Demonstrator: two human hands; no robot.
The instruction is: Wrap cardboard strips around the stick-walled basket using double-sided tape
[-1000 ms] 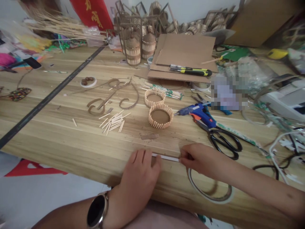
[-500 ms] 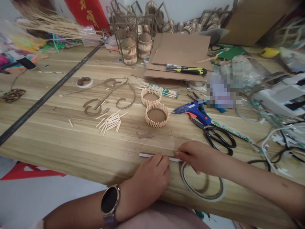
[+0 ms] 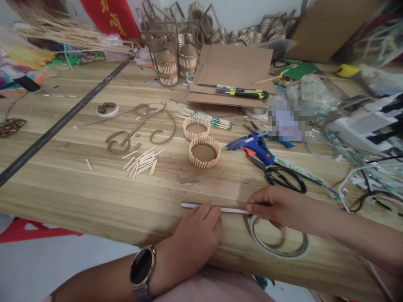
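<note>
A narrow white strip of tape (image 3: 233, 210) lies along the table near its front edge. My left hand (image 3: 201, 226), with a watch on the wrist, presses down on the strip with its fingers curled together. My right hand (image 3: 272, 207) pinches the strip's right end between thumb and fingers. Right below those fingers, a roll of tape (image 3: 296, 253) rests on its side, joined to the strip as far as I can see. The fingertips of my left hand are partly hidden by the back of the hand.
Beyond the hands are two round stick-walled baskets (image 3: 204, 153), a blue glue gun (image 3: 248, 144), black-handled scissors (image 3: 289, 178) and a pile of short sticks (image 3: 143, 162). Cardboard sheets (image 3: 234, 65) with a utility knife (image 3: 242, 92) lie behind. Cables (image 3: 343, 184) clutter the right side.
My right hand has moved right with the tape roll, and more of the white strip shows between the hands. My left hand stays pressed on the strip. The view has shifted slightly.
</note>
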